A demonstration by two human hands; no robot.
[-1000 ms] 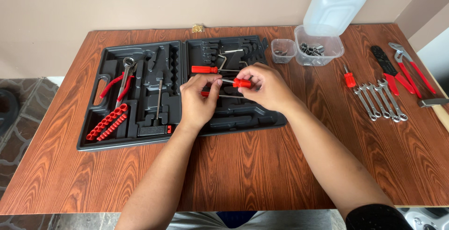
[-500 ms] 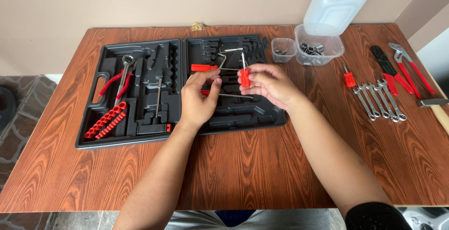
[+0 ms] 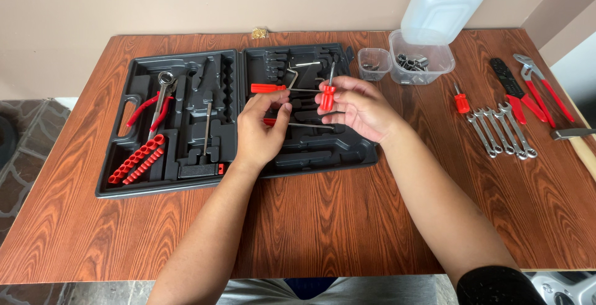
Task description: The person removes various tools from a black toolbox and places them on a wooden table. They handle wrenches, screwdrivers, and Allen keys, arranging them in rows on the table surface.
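Our right hand (image 3: 360, 107) pinches the short red-handled steel screwdriver (image 3: 328, 94) upright, shaft pointing far, above the right half of the open black plastic tool case (image 3: 186, 181), while our left hand (image 3: 261, 128) hovers loosely curled and empty just left of it.

Both forearms reached forward from the bottom edge, bare, the right one with a dark sleeve at the elbow. The left hand (image 3: 261, 128) hovered palm down, fingers curled loosely, thumb and forefinger tips close together but its grip held nothing that could be seen. The right hand (image 3: 360, 107) sat just beside it, a little farther forward, palm turned toward the left, its thumb and forefinger pinched on a small red handle, the other fingers half curled beneath. The hands did not touch.
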